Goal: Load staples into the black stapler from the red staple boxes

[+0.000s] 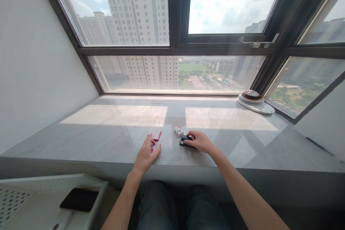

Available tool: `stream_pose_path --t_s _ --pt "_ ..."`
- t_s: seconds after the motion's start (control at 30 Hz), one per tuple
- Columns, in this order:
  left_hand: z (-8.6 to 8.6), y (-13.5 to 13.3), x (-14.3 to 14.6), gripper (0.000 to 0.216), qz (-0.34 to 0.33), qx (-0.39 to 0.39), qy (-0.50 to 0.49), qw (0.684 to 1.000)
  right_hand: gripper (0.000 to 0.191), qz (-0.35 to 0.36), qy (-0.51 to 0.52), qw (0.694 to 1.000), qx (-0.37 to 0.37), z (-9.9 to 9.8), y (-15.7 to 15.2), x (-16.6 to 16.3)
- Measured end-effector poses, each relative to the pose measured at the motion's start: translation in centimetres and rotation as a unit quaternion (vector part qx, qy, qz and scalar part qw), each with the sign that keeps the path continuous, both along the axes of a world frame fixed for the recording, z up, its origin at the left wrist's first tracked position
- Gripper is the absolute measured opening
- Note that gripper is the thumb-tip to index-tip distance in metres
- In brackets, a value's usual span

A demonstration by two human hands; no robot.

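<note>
On the windowsill, my right hand (201,141) grips a black stapler (184,143) from above, with its front end poking out to the left of my fingers. Just behind the stapler lies a small white box with red marks (178,131), apart from my hand. My left hand (146,152) has its thumb and fingers around a small red-and-white box (156,147), partly covered by the fingers. Directly beyond it lies another flat red-and-white box (156,135), close to my left fingertips.
A stack of plates or round lids (254,102) stands at the sill's far right corner. Dark window frames (178,51) bound the back. Below the sill at left is a white plastic basket (88,179) with a black phone-like slab (80,199) on it. Sunlit patches cross the marble-look sill (107,147).
</note>
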State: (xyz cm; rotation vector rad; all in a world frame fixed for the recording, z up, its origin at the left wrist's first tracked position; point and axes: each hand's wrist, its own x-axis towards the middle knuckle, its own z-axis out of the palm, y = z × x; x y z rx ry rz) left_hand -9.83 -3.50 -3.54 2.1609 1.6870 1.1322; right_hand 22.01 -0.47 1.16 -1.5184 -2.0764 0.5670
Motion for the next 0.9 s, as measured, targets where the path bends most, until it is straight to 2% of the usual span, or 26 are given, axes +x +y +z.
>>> stream_pose_path --t_s 0.13,0.27,0.4,0.5,0.67,0.77,0.9 --pt "-0.5 0.5 2.1 0.062 -0.003 -0.015 0.013 1.0 0.024 -0.009 -0.016 1.0 0.008 0.7 -0.8 0.2" --pt "-0.7 1.8 4.3 0.061 -0.002 -0.013 0.04 0.999 0.024 -0.035 -0.026 0.999 0.006 0.5 -1.9 1.1" --pt "-0.9 2.3 7.9 0.063 0.007 0.0 0.048 0.999 0.037 -0.132 -0.005 0.991 0.017 -0.5 -2.3 1.8" --pt "-1.2 1.4 11.2 0.067 0.025 0.017 0.051 0.998 0.041 -0.179 0.04 0.983 0.028 -0.8 -1.5 1.6" --pt "-1.4 -0.1 14.7 0.064 0.052 0.05 0.055 0.996 0.046 -0.153 0.094 0.984 0.02 -0.2 0.9 -0.2" --pt "-1.0 0.4 14.9 0.059 0.046 0.056 0.055 0.996 0.047 -0.126 0.115 0.985 0.012 -0.3 1.1 -1.5" --pt "-0.2 1.7 14.3 0.047 0.014 0.039 0.062 0.997 0.051 -0.103 0.143 0.984 0.0 -1.4 -0.7 -2.7"
